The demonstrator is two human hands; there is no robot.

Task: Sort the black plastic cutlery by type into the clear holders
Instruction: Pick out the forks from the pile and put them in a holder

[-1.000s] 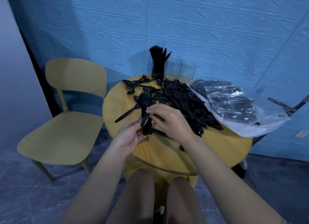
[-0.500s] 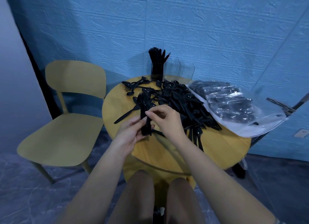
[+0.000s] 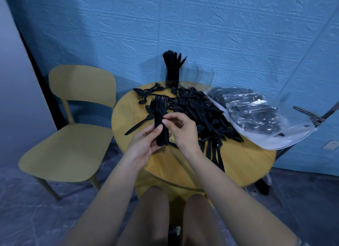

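Item: bundle of black plastic forks (image 3: 159, 117), held upright above the near-left part of the round yellow worktop (image 3: 244, 163), tines up and fanned, handles gathered low. Handling, as judged: light, thin, stiff but liable to snap if bent; smooth handles likely to slide against each other, so the bundle is best taken around the handles, below the tines. Left hand (image 3: 142, 146): wrapped around the handle ends, thumb pressed on the front of the stack. Right hand (image 3: 181, 130): fingers curled, thumb and forefinger meeting at the bundle's right edge, apparently pinching a handle; the exact contact is too small to confirm. Loose stock: mixed pile of black cutlery (image 3: 200, 113), forks and spoons tangled, spread over the far and right half of the worktop; one single fork (image 3: 139, 123) lying apart to the left. Clear holders (image 3: 194, 75): at the far edge by the wall; leftmost compartment packed with upright black pieces (image 3: 173, 66), the rest apparently unfilled. Adjacent: clear plastic bag (image 3: 256, 117) of further cutlery, far right; yellow chair (image 3: 73, 121), left.
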